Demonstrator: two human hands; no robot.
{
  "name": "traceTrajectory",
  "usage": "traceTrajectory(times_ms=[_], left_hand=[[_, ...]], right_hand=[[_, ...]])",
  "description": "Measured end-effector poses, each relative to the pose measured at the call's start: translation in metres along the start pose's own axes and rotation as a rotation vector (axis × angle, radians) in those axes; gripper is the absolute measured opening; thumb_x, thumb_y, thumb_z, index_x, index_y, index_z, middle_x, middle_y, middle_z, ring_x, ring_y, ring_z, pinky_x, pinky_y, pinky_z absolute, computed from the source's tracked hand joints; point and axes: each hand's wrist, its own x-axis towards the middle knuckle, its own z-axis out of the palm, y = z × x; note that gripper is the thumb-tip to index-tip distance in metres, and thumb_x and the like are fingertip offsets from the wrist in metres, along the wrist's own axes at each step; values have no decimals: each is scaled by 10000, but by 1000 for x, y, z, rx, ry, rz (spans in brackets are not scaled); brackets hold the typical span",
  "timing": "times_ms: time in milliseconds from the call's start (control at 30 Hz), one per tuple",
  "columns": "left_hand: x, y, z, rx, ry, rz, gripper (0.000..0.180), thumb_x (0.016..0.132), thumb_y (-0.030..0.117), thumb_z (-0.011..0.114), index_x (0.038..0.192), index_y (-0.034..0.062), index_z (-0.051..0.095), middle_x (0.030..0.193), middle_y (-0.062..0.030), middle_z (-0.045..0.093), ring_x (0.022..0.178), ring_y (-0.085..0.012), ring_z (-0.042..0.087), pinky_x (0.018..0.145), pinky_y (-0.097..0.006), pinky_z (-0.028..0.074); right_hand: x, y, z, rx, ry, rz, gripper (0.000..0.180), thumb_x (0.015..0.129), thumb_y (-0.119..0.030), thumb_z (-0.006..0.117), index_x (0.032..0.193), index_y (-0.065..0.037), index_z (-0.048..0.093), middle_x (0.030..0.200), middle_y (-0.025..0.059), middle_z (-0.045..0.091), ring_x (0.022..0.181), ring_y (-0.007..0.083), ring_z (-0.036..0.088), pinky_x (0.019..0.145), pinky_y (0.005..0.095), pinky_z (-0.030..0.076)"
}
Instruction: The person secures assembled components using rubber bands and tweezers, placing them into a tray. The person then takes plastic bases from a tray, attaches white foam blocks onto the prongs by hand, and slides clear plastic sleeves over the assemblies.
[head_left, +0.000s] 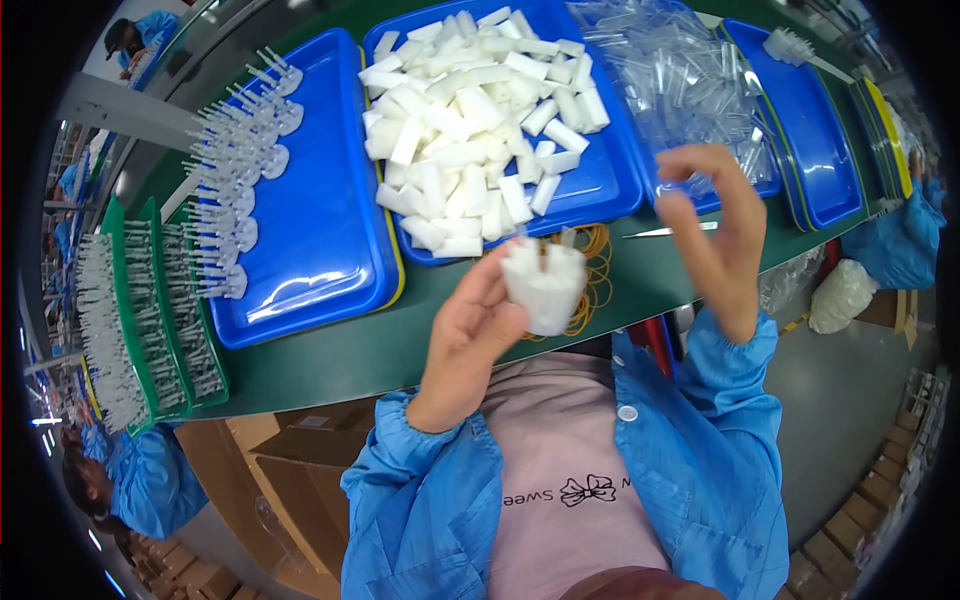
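Note:
My left hand (470, 325) is closed on a white cup-shaped piece (543, 290), thumb in front and fingers behind. The piece has an uneven, notched top, and blur hides its finer detail. Raised to the right, my right hand (718, 225) is near the front edge of a blue tray heaped with clear plastic tubes (680, 85). Its thumb and forefinger curve toward each other; motion blur hides whether anything small sits between them. Beyond my left hand, white foam blocks (460, 120) are piled in a blue tray (607, 195).
Orange rubber bands (597, 265) and tweezers (668, 231) lie on the green table (440, 300). At left, clear pronged parts (240, 190) line a blue tray (320, 270), beside green racks of pins (150, 310). Another blue tray (825, 170) is at right. Co-workers sit at the sides.

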Motion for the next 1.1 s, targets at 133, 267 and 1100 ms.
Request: traceTrajectory(times_ms=[133, 267, 1100], left_hand=[[1, 10, 3, -309, 30, -89, 640, 922, 235, 566, 1421, -23, 259, 1384, -163, 422, 1224, -270, 478, 1003, -356, 403], [-5, 7, 4, -309, -106, -135, 676, 916, 320, 577, 1415, -18, 272, 1279, -127, 487, 1154, -248, 513, 983, -358, 418], [-4, -1, 3, -336, 33, -164, 708, 902, 349, 586, 1406, -28, 262, 1179, -151, 536, 1109, -270, 546, 974, -385, 442]], right_hand=[[5, 60, -15, -491, -75, 24, 325, 727, -52, 687, 1040, -112, 621, 910, 85, 585, 834, 253, 568, 714, 362, 439], [2, 85, -1, -771, -210, -36, 405, 703, -133, 727, 1085, -161, 595, 869, 51, 523, 872, 232, 538, 730, 375, 387], [4, 53, -22, -464, -68, 20, 299, 838, -93, 600, 1137, -91, 584, 732, 53, 568, 682, 181, 534, 644, 325, 393]])
